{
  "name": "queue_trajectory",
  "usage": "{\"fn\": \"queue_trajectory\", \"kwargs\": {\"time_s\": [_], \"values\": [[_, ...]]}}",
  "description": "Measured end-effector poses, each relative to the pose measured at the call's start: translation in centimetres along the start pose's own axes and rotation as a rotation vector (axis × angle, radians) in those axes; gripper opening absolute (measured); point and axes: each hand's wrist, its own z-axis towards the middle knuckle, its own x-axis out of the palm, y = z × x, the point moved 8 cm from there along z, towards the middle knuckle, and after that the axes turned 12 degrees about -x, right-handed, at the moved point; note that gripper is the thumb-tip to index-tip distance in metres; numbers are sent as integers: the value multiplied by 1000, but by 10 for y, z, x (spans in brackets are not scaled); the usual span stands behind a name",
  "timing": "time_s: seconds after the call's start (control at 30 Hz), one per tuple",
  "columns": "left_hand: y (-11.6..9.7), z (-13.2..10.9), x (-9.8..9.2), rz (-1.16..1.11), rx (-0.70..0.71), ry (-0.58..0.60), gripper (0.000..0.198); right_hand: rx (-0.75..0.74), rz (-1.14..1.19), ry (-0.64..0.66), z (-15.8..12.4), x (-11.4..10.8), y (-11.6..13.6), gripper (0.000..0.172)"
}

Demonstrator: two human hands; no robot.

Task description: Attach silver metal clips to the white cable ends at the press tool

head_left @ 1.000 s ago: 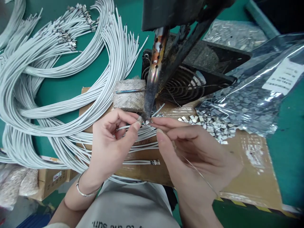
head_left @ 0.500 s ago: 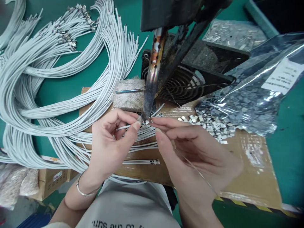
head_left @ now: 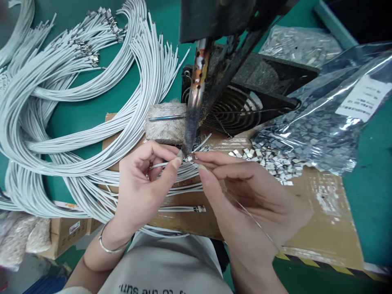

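1. Between my left fingers (head_left: 168, 152), pinched closed, sits a white cable (head_left: 159, 165).
2. Just past their tips, beneath the soldering iron (head_left: 194, 109), lies a metal tab (head_left: 190, 158).
3. My right fingers (head_left: 222, 158), nearly together, hold thin wire (head_left: 255, 223).

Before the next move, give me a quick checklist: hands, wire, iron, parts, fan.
1. Left hand pinching a white wire: ok.
2. Right hand holding the thin wire: ok.
3. Iron tip touching the small metal piece: cannot tell, they overlap in view.
4. Left fingers well clear of the tip: not ok, right beside it.
5. Loose metal pieces on the cardboard: ok.
6. Fan running: cannot tell.
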Motion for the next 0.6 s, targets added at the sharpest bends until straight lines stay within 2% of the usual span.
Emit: {"fn": "queue_trajectory", "kwargs": {"time_s": [0.3, 0.6], "values": [[0, 0, 0, 2, 2, 6, 14, -7, 2, 9, -1, -2, -3, 18], [0, 0, 0, -14, -4, 11, 13, 1, 0, 3, -1, -1, -3, 21]]}}
